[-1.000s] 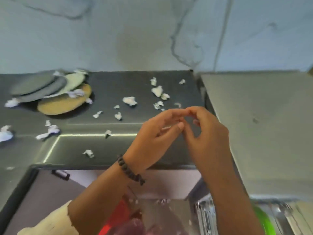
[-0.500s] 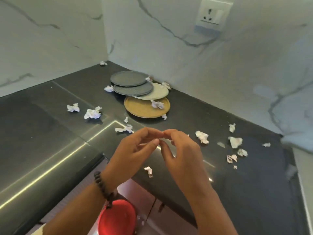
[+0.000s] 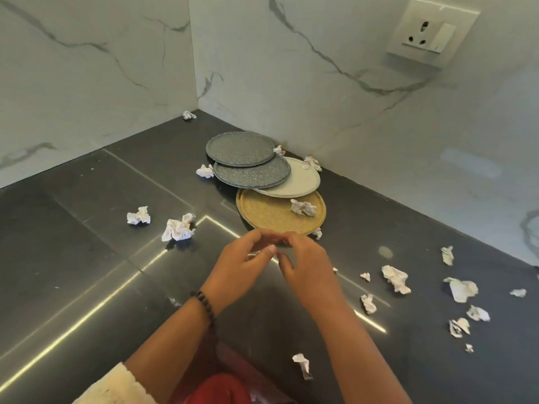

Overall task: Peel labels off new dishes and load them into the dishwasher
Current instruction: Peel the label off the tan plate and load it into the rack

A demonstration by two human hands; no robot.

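Several plates lie overlapped in the counter's back corner: two speckled grey plates point(image 3: 240, 148), a pale cream plate point(image 3: 302, 182) and a mustard yellow plate point(image 3: 268, 214) nearest me. A crumpled label scrap point(image 3: 303, 207) rests on the yellow plate. My left hand point(image 3: 242, 266) and my right hand point(image 3: 306, 266) hover together just in front of the yellow plate, touching none of the plates. Their curled fingertips meet and pinch a tiny pale label bit point(image 3: 254, 253), mostly hidden by the fingers.
Crumpled label scraps litter the dark counter point(image 3: 87, 228): two wads point(image 3: 178, 228) at the left, several bits point(image 3: 396, 279) at the right, one scrap point(image 3: 302, 365) near the front edge. Marble walls close the corner, with a socket point(image 3: 431, 33) at upper right. A red object point(image 3: 217, 389) sits below.
The view has swung left, from the counter's right end to the corner with the plates. My hands stay joined at the fingertips and are now closer to the yellow plate.
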